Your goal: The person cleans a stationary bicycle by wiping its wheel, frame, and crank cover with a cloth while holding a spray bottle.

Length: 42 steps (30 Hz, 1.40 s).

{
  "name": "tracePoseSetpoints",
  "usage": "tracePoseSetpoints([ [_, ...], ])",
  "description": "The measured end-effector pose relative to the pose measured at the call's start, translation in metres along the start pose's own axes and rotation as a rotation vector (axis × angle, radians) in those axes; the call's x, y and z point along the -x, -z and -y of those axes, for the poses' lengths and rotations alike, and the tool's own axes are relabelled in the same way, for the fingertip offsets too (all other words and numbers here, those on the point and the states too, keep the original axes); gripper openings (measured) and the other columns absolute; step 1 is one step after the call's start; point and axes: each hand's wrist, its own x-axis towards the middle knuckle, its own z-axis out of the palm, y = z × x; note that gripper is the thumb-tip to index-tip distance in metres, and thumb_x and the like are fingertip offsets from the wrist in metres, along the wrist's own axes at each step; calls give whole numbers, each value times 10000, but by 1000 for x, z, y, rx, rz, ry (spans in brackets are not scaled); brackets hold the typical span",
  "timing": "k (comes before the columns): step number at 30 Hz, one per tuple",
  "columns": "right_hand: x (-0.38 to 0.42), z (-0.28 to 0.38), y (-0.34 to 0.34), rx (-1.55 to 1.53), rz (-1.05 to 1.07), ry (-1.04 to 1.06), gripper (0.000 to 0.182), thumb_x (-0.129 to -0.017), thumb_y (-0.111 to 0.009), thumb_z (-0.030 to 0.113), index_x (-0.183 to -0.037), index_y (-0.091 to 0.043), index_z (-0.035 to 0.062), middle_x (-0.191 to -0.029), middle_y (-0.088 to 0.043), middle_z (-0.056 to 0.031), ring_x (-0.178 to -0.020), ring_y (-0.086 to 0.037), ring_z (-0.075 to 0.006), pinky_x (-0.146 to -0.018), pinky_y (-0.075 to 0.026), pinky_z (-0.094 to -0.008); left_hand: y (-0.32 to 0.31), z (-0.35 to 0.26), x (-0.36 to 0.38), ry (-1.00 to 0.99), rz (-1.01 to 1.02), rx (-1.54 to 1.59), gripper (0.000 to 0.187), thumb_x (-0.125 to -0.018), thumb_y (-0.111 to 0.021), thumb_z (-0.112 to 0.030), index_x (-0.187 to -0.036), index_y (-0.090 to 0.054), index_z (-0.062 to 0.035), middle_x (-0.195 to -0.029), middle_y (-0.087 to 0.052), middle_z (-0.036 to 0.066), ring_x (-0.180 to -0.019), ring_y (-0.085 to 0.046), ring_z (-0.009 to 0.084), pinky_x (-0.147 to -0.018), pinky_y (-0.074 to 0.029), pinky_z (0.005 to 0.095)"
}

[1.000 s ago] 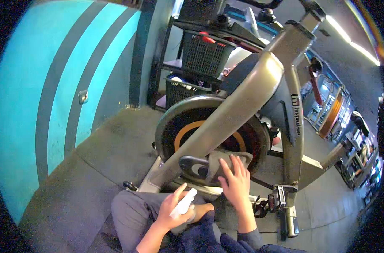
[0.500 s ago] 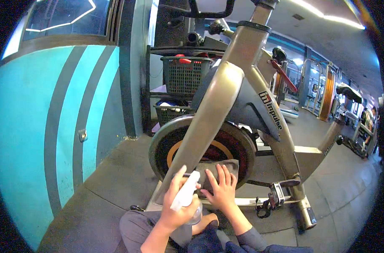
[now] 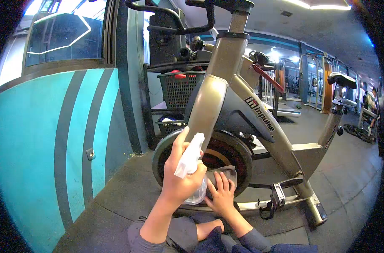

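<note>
My left hand (image 3: pixel 175 181) is wrapped round a spray bottle (image 3: pixel 191 155) with a white trigger head and a clear body. It is held upright in front of the bike's front frame post (image 3: pixel 208 101). Fingers spread, my right hand (image 3: pixel 222 197) lies flat on a grey cloth (image 3: pixel 229 171) against the lower part of the dark flywheel (image 3: pixel 244 157). The cloth is partly hidden under that hand. Both belong to a champagne-coloured spin bike scene, with its pedal (image 3: pixel 278 195) to the right of my right hand.
A turquoise wall (image 3: pixel 27 160) with grey stripes stands on the left. Behind the bike, a rack holds a black basket (image 3: pixel 181 90) and a lower basket (image 3: pixel 170 125). The bike's saddle (image 3: pixel 342 80) is at right. Other gym machines and a person (image 3: pixel 371 101) appear farther back.
The view has tilted up, showing more handlebar. My left hand has raised the spray bottle higher in front of the frame post. My right hand stays on the cloth at the flywheel.
</note>
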Motion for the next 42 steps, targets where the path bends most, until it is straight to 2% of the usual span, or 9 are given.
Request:
tracePoseSetpoints([
  [13, 3, 3, 1, 36, 14, -25, 765, -690, -721, 521, -1363, -482, 247, -1430, -385, -131, -1346, -300, -310, -1011, -252, -519, 17, 24, 6, 38, 5, 71, 708, -743, -600, 45, -1398, -335, 6, -918, -619, 99, -806, -620, 154, -741, -503, 276],
  [17, -1, -19, 1, 78, -49, 64, 617, -717, -724, 217, -1306, -543, 210, -1368, -479, -98, -1266, -440, -283, -971, -350, -485, 38, 48, 43, 223, 117, 117, 714, -739, -595, 41, -1399, -325, 8, -934, -639, 108, -896, -637, 188, -830, -505, 319],
  [20, -17, -36, 20, -595, -285, -154, 447, -726, -611, -16, -1169, -597, 47, -1138, -622, -164, -1078, -593, -325, -927, -455, -381, 55, 79, 88, 400, 163, 177, 730, -725, -605, 49, -1401, -335, -6, -978, -648, 104, -912, -649, 189, -848, -504, 322],
  [26, -93, -98, 115, -871, -716, -265, 452, -992, -461, 212, -1382, -372, -1, -1281, -487, -110, -1055, -490, -187, -959, -396, -332, 43, 114, 139, 577, 281, 383, 718, -718, -619, 35, -1398, -399, -35, -1039, -652, 95, -936, -636, 149, -844, -490, 281],
  [28, -135, -92, 139, -794, -594, -36, 560, -972, -466, 325, -1423, -346, 15, -1397, -404, -140, -1192, -450, -234, -1032, -346, -364, 29, 120, 142, 565, 363, 467, 726, -723, -624, 30, -1407, -398, -56, -1072, -651, 92, -948, -632, 146, -851, -485, 270],
  [30, -191, -44, 173, -77, -469, 243, 624, -927, -461, 473, -1418, -417, 89, -1515, -254, -188, -1422, -185, -363, -1154, -125, -458, 17, 118, 146, 619, 430, 516, 729, -742, -623, -1, -1427, -386, -77, -1114, -645, 87, -963, -608, 118, -856, -474, 257],
  [33, -227, -26, 115, 387, -348, 260, 607, -855, -594, 370, -1395, -454, 132, -1509, -243, -165, -1401, -196, -358, -1125, -172, -491, 4, 115, 152, 632, 587, 461, 724, -756, -624, -28, -1437, -390, -97, -1156, -618, 80, -973, -585, 116, -872, -454, 259],
  [35, -233, -16, 88, 264, -447, 306, 635, -836, -597, 323, -1355, -433, -4, -1388, -371, -152, -1298, -340, -331, -1101, -244, -477, -3, 115, 158, 607, 612, 504, 753, -734, -634, -50, -1438, -372, -101, -1117, -651, 80, -975, -620, 140, -875, -482, 276],
  [42, -249, -24, 97, 134, -426, 377, 472, -871, -571, 324, -1301, -525, 134, -1373, -473, -110, -1294, -422, -296, -1096, -298, -461, -5, 114, 162, 616, 477, 539, 724, -715, -542, 91, -1407, -404, -71, -1255, -602, 103, -1044, -601, 164, -879, -471, 264],
])
